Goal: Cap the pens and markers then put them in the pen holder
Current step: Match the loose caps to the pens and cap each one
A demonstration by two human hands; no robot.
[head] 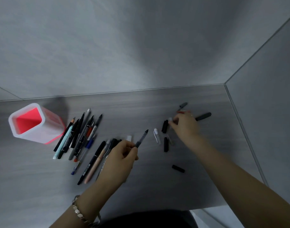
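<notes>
My left hand [120, 159] pinches an uncapped dark pen [141, 138] whose tip points up and to the right. My right hand [184, 125] reaches among loose caps at the right and pinches a small pale cap [170, 119] at its fingertips. Black caps [165, 126] [166, 144] [178, 168] and a clear-white cap [157, 136] lie near it. A pile of uncapped pens and markers [80, 137] lies left of centre, with more pens [94, 163] under my left hand. The pink and white pen holder [28, 122] stands at the far left, with nothing visible inside.
Grey caps [183, 104] [203, 116] and a thin red piece [182, 111] lie beyond my right hand. Grey walls [141, 46] close the desk [42, 186] at the back and right. A bracelet is on my left wrist.
</notes>
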